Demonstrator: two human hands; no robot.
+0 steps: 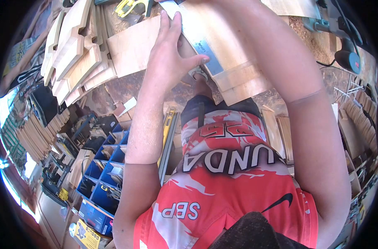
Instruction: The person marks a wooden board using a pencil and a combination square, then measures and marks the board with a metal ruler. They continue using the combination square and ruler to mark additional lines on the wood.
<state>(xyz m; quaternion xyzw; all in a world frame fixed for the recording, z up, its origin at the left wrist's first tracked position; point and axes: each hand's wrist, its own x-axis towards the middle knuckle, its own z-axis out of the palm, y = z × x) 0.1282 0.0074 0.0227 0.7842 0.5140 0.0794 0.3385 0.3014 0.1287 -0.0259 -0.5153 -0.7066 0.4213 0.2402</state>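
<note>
A wide light-wood board [216, 25] lies at the top centre, its near end toward my body. A metal blade-like strip marked LOTUS [203, 52] runs along the board's left edge. My left hand [170, 50] is beside that edge, fingers spread, the thumb touching the strip and the fingertips near its upper part. Another flat wooden piece [133, 47] lies left of my left hand. My right arm reaches over the board to the top edge of the view, where my right hand is cut off from sight.
Stacked cut wooden pieces [79, 54] stand at the upper left beside a yellow tool [126, 6]. A power tool with a cord [347, 60] is at the upper right. Blue compartment shelving [102, 166] is at lower left. Part of another person's arm [29, 54] shows at far left.
</note>
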